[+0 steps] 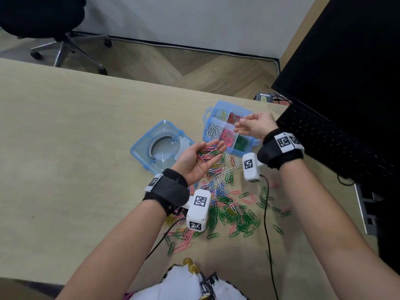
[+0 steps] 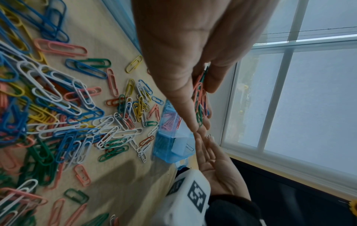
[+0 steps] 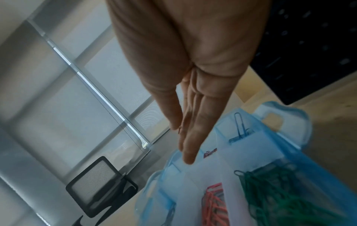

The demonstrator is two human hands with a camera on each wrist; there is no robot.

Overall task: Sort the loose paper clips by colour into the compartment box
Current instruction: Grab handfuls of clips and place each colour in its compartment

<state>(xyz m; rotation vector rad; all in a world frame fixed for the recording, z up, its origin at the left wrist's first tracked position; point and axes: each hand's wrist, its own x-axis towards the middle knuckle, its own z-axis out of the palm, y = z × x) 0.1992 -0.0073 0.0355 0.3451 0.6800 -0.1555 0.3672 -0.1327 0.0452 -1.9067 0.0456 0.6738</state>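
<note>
My left hand [image 1: 216, 150] is palm up over the table, with several pink and green clips [image 1: 207, 153] lying loose in the cupped palm; the clips [image 2: 200, 97] also show in the left wrist view. My right hand [image 1: 240, 124] hovers over the blue compartment box [image 1: 238, 153], fingers straight, with nothing plainly between them. The box holds white, pink [image 3: 214, 201], red and green clips [image 3: 280, 191] in separate compartments. A mixed pile of loose clips [image 1: 227, 202] covers the table in front of the box.
The box's clear blue lid [image 1: 160, 146] lies to the left of the box. A black keyboard [image 1: 324, 137] and screen [image 1: 346, 72] fill the right side. Wrist-camera cables [image 1: 267, 213] run across the pile. An office chair [image 1: 54, 24] stands beyond the table's far edge.
</note>
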